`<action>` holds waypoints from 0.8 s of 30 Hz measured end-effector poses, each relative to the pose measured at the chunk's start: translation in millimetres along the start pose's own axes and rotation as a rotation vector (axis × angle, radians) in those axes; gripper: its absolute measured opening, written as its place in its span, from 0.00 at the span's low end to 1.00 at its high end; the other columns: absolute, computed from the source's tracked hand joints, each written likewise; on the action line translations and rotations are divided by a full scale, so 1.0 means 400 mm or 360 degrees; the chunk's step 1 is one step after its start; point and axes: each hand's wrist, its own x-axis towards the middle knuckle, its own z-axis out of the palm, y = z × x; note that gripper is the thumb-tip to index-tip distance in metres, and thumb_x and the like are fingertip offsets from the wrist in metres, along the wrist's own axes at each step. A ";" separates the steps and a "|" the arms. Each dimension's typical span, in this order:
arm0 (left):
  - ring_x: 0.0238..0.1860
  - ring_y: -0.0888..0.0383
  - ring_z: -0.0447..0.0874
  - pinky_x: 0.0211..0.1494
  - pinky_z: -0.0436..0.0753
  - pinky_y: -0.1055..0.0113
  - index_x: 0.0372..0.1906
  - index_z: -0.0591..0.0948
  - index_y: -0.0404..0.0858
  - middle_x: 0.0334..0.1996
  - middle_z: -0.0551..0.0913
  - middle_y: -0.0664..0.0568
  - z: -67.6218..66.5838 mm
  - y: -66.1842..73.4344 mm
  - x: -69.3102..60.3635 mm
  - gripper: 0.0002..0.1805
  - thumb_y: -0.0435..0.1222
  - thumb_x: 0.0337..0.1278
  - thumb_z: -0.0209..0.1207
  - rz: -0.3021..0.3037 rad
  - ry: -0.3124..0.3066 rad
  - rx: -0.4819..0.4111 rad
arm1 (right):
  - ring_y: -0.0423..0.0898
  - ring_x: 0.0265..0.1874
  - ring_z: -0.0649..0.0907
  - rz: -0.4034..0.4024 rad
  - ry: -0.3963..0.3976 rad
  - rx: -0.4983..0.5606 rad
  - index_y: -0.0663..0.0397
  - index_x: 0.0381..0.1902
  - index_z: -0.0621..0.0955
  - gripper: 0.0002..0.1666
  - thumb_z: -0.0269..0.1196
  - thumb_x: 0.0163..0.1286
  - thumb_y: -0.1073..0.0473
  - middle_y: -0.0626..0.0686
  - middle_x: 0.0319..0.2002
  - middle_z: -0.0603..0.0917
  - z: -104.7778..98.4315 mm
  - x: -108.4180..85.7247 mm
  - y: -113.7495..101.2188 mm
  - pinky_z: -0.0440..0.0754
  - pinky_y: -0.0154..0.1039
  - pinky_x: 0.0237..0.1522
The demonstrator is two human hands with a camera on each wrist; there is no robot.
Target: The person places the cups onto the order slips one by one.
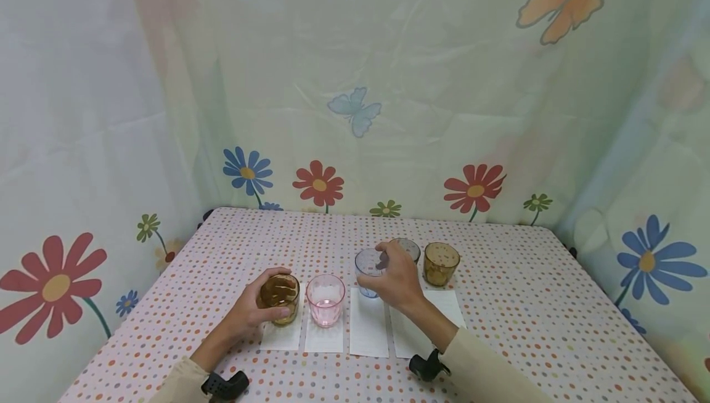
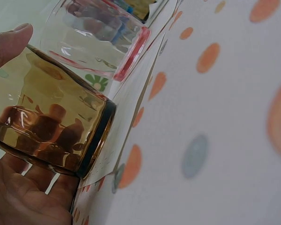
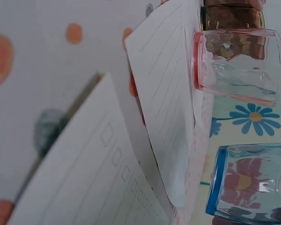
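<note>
My left hand (image 1: 252, 307) holds an amber glass (image 2: 51, 112) upright over the leftmost white paper sheet (image 1: 283, 340), thumb on one side and fingers around the other. Just right of it stands a pink-rimmed clear glass (image 1: 325, 302) on a second sheet (image 1: 324, 341). A blue-tinted glass (image 3: 248, 183) is between the thumb and fingers of my right hand (image 1: 399, 280), near the far end of a third sheet (image 1: 368, 332). Whether its base touches the table I cannot tell.
Behind my right hand is a greyish glass (image 1: 409, 248), partly hidden. Another amber glass (image 1: 441, 264) stands to its right. A fourth paper sheet (image 1: 452, 310) lies partly under my right forearm. The dotted tablecloth (image 1: 532, 317) ends at a flowered curtain (image 1: 421, 162).
</note>
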 end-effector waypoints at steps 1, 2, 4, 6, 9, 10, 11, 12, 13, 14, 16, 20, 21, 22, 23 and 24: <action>0.60 0.40 0.78 0.62 0.80 0.62 0.72 0.66 0.38 0.61 0.75 0.36 0.000 0.000 0.000 0.35 0.31 0.60 0.65 0.0005 0.0000 0.0003 | 0.50 0.39 0.80 0.0001 -0.0005 -0.0002 0.57 0.55 0.79 0.38 0.79 0.47 0.51 0.56 0.44 0.82 -0.001 -0.001 0.002 0.79 0.42 0.38; 0.60 0.41 0.79 0.62 0.80 0.62 0.72 0.66 0.38 0.61 0.75 0.36 0.000 0.000 -0.001 0.35 0.31 0.60 0.65 0.0006 0.0001 0.0005 | 0.50 0.40 0.80 0.0001 -0.0008 -0.0002 0.57 0.55 0.80 0.38 0.79 0.47 0.51 0.56 0.45 0.82 -0.003 -0.002 0.003 0.79 0.43 0.38; 0.60 0.41 0.79 0.62 0.80 0.61 0.72 0.66 0.38 0.61 0.75 0.36 0.000 0.000 -0.001 0.35 0.31 0.61 0.65 0.0007 -0.0001 -0.0002 | 0.51 0.41 0.80 0.0007 -0.0010 -0.0009 0.57 0.55 0.80 0.38 0.79 0.47 0.51 0.56 0.47 0.83 -0.007 -0.005 0.005 0.80 0.44 0.39; 0.60 0.42 0.79 0.62 0.80 0.60 0.72 0.66 0.37 0.62 0.75 0.35 0.000 0.000 -0.002 0.35 0.31 0.61 0.64 0.0008 -0.0003 -0.0007 | 0.51 0.44 0.80 0.0016 -0.0011 -0.0018 0.57 0.55 0.80 0.38 0.79 0.46 0.51 0.55 0.51 0.83 -0.010 -0.009 0.007 0.80 0.45 0.42; 0.60 0.43 0.79 0.63 0.80 0.59 0.72 0.66 0.36 0.62 0.75 0.34 0.000 0.001 -0.002 0.35 0.30 0.61 0.64 0.0016 -0.0008 -0.0012 | 0.54 0.49 0.81 0.0022 -0.0012 -0.0012 0.57 0.56 0.80 0.39 0.79 0.46 0.50 0.56 0.55 0.82 -0.012 -0.014 0.011 0.82 0.48 0.45; 0.60 0.43 0.79 0.63 0.80 0.58 0.72 0.66 0.36 0.61 0.75 0.34 0.000 0.001 -0.001 0.35 0.30 0.61 0.64 0.0019 -0.0009 -0.0009 | 0.54 0.50 0.81 0.0023 -0.0014 -0.0008 0.57 0.56 0.80 0.39 0.79 0.47 0.50 0.56 0.56 0.82 -0.013 -0.014 0.012 0.82 0.49 0.46; 0.60 0.43 0.79 0.63 0.80 0.58 0.72 0.66 0.36 0.61 0.75 0.34 0.001 0.002 -0.001 0.35 0.30 0.61 0.64 0.0024 -0.0010 -0.0006 | 0.54 0.50 0.81 0.0024 -0.0014 -0.0007 0.57 0.56 0.80 0.39 0.79 0.47 0.50 0.56 0.56 0.82 -0.013 -0.015 0.013 0.82 0.49 0.47; 0.60 0.43 0.79 0.63 0.80 0.58 0.72 0.66 0.36 0.61 0.75 0.34 0.001 0.003 0.000 0.35 0.30 0.61 0.64 0.0028 -0.0011 -0.0003 | 0.54 0.50 0.81 0.0025 -0.0016 -0.0002 0.57 0.56 0.80 0.38 0.79 0.47 0.50 0.56 0.56 0.82 -0.014 -0.015 0.014 0.82 0.49 0.46; 0.60 0.43 0.79 0.63 0.79 0.58 0.72 0.66 0.36 0.61 0.75 0.34 0.001 0.003 0.000 0.35 0.30 0.61 0.64 0.0031 -0.0012 -0.0001 | 0.54 0.49 0.81 0.0026 -0.0020 0.0004 0.57 0.56 0.80 0.38 0.79 0.47 0.50 0.56 0.55 0.82 -0.014 -0.016 0.014 0.82 0.48 0.46; 0.60 0.43 0.79 0.63 0.79 0.59 0.72 0.66 0.36 0.61 0.75 0.35 0.001 0.003 0.000 0.35 0.30 0.61 0.64 0.0034 -0.0012 0.0001 | 0.54 0.49 0.81 0.0026 -0.0023 0.0010 0.57 0.56 0.80 0.38 0.79 0.47 0.51 0.56 0.55 0.82 -0.014 -0.017 0.014 0.82 0.49 0.46; 0.60 0.42 0.79 0.63 0.79 0.59 0.72 0.66 0.36 0.61 0.75 0.35 0.000 0.002 0.001 0.35 0.30 0.60 0.64 0.0038 -0.0013 0.0004 | 0.53 0.49 0.80 0.0025 -0.0030 0.0019 0.57 0.56 0.81 0.38 0.80 0.47 0.51 0.56 0.55 0.82 -0.014 -0.019 0.014 0.82 0.48 0.46; 0.60 0.43 0.79 0.63 0.79 0.62 0.72 0.66 0.37 0.61 0.75 0.36 0.000 -0.001 0.001 0.35 0.31 0.60 0.65 0.0034 -0.0010 0.0011 | 0.54 0.50 0.81 0.0018 -0.0045 0.0027 0.57 0.56 0.81 0.39 0.80 0.46 0.51 0.56 0.55 0.82 -0.015 -0.025 0.012 0.82 0.49 0.48; 0.60 0.43 0.79 0.63 0.79 0.62 0.72 0.66 0.38 0.61 0.75 0.36 0.000 -0.001 0.001 0.35 0.31 0.60 0.65 0.0031 -0.0008 0.0012 | 0.54 0.51 0.81 0.0017 -0.0049 0.0025 0.58 0.56 0.81 0.39 0.80 0.46 0.51 0.57 0.55 0.82 -0.014 -0.026 0.011 0.82 0.49 0.48; 0.60 0.43 0.79 0.63 0.79 0.62 0.72 0.66 0.38 0.61 0.75 0.36 0.000 -0.001 0.001 0.35 0.31 0.60 0.65 0.0027 -0.0007 0.0012 | 0.54 0.51 0.81 0.0017 -0.0053 0.0024 0.58 0.56 0.81 0.39 0.80 0.46 0.51 0.57 0.55 0.82 -0.014 -0.028 0.010 0.82 0.50 0.49; 0.60 0.43 0.79 0.63 0.79 0.62 0.72 0.66 0.38 0.61 0.75 0.36 0.000 -0.001 0.001 0.35 0.31 0.60 0.65 0.0026 -0.0006 0.0012 | 0.55 0.52 0.81 0.0018 -0.0057 0.0022 0.58 0.57 0.81 0.40 0.80 0.46 0.51 0.57 0.56 0.82 -0.014 -0.029 0.010 0.82 0.50 0.50; 0.60 0.42 0.79 0.63 0.79 0.62 0.72 0.66 0.38 0.61 0.75 0.36 0.000 -0.002 0.001 0.35 0.31 0.60 0.65 0.0025 -0.0006 0.0011 | 0.55 0.54 0.81 0.0016 -0.0061 0.0019 0.58 0.57 0.81 0.40 0.80 0.46 0.51 0.57 0.56 0.82 -0.013 -0.030 0.009 0.82 0.51 0.51</action>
